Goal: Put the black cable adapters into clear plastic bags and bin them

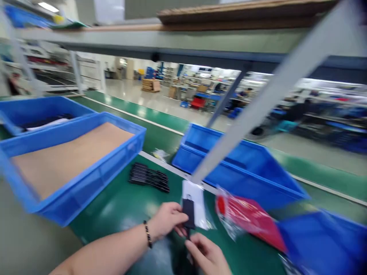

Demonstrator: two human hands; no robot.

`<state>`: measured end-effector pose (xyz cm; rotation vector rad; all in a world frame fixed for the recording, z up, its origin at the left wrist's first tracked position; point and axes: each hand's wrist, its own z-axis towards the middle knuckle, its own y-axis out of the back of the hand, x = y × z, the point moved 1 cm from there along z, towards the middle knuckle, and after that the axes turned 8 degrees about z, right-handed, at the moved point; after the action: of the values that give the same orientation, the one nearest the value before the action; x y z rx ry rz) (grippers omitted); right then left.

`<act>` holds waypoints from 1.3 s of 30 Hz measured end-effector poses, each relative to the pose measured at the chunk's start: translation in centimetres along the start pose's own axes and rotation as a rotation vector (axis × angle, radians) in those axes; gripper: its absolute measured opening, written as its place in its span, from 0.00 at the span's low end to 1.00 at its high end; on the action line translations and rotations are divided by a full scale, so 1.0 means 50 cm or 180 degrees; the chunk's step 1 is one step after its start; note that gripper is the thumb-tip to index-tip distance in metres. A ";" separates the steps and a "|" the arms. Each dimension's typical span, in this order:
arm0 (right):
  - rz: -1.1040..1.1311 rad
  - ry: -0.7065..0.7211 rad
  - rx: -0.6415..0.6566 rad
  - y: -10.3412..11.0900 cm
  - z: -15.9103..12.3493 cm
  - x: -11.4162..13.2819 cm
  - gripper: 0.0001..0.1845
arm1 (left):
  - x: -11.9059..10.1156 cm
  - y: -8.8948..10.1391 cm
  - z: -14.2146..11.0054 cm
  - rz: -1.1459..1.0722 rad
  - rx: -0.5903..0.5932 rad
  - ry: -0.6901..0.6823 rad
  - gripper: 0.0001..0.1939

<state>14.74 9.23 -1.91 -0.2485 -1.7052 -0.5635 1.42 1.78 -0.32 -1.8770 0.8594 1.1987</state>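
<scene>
A small flat black rectangular piece (pixel 188 214) with a light tip at its far end is held low over the green bench. My left hand (pixel 169 219), a beaded bracelet on its wrist, pinches it from the left side. At the near end my right hand (pixel 208 252) closes round a thin dark cord-like part that runs down from the piece. Blur hides exactly what that part is. Just behind lies a white sheet (pixel 197 191), partly covered by the piece. Farther left, a stack of black slotted parts (pixel 149 177) rests on the bench.
A blue bin (pixel 94 168) lined with brown cardboard stands left, another blue bin (pixel 46 110) behind it. Blue bins (pixel 237 164) stand beyond a slanting white post (pixel 246 114). A red item in clear plastic (pixel 252 215) lies right, near a blue bin (pixel 323 240). A shelf (pixel 172 40) crosses overhead.
</scene>
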 end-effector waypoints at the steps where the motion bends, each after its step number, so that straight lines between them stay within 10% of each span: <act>1: 0.0062 -0.0087 0.0094 0.002 -0.007 0.010 0.20 | -0.005 0.003 0.001 0.0036 0.0089 0.0009 0.10; 19: 0.0083 -0.0024 -0.0091 -0.017 0.006 0.032 0.13 | -0.024 -0.001 -0.004 -0.0452 0.0539 0.0209 0.18; 26: -0.1761 0.0009 -0.0813 0.117 -0.005 0.032 0.07 | -0.026 0.006 -0.002 -0.1128 0.0956 0.0820 0.24; 32: -0.2819 -0.0897 -0.0402 0.189 -0.009 -0.034 0.07 | -0.008 0.003 0.002 -0.1151 0.1029 0.1067 0.24; 39: -0.1610 0.0270 -0.0667 0.133 0.010 0.022 0.10 | 0.002 -0.021 -0.007 -0.0987 0.0914 0.1027 0.22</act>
<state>17.15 15.01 0.65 0.0651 -1.6277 -1.1128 2.46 1.98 -0.08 -1.9022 0.8206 0.5618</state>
